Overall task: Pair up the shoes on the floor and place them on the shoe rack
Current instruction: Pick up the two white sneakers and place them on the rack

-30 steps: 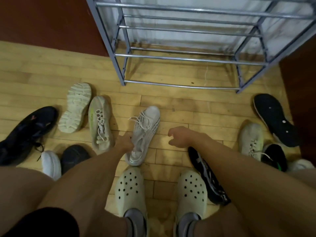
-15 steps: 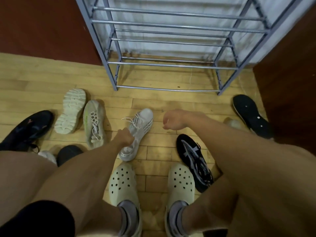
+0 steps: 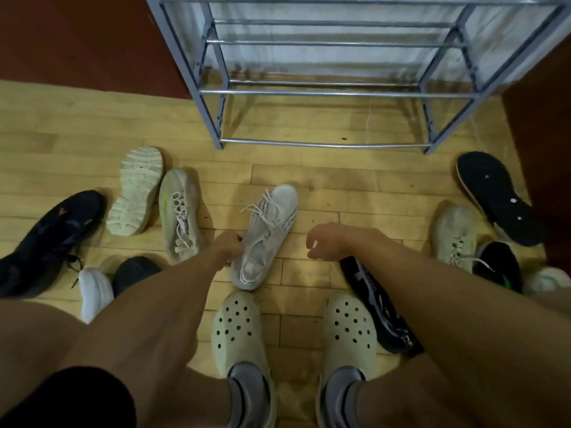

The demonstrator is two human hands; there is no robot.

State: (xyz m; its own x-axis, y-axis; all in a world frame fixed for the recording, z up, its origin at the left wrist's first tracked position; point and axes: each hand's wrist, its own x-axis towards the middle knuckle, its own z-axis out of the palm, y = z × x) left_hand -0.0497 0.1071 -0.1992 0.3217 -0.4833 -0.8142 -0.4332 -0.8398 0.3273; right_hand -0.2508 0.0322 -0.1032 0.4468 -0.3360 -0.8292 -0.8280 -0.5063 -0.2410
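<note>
View from above of a person crouching over a wooden floor (image 3: 309, 180); the left hand (image 3: 227, 248) grasps the heel collar of a white sneaker (image 3: 272, 223) with a black dotted stripe, which points toe-first toward a metal shoe rack (image 3: 324, 145) standing well apart from it against the wall, its rails bare; the right hand (image 3: 324, 242) hangs just beside the sneaker, fingers loosely curled, holding nothing. To the left lie a pale sneaker with a green mark (image 3: 180, 214), a pale upturned sole (image 3: 136, 189) and a dark sneaker (image 3: 52, 239); a black patterned shoe (image 3: 380, 304) lies under the right forearm; farther right are another pale sneaker (image 3: 454, 236) and a black upturned sole (image 3: 497, 196). The person wears cream clogs (image 3: 238, 329).
</note>
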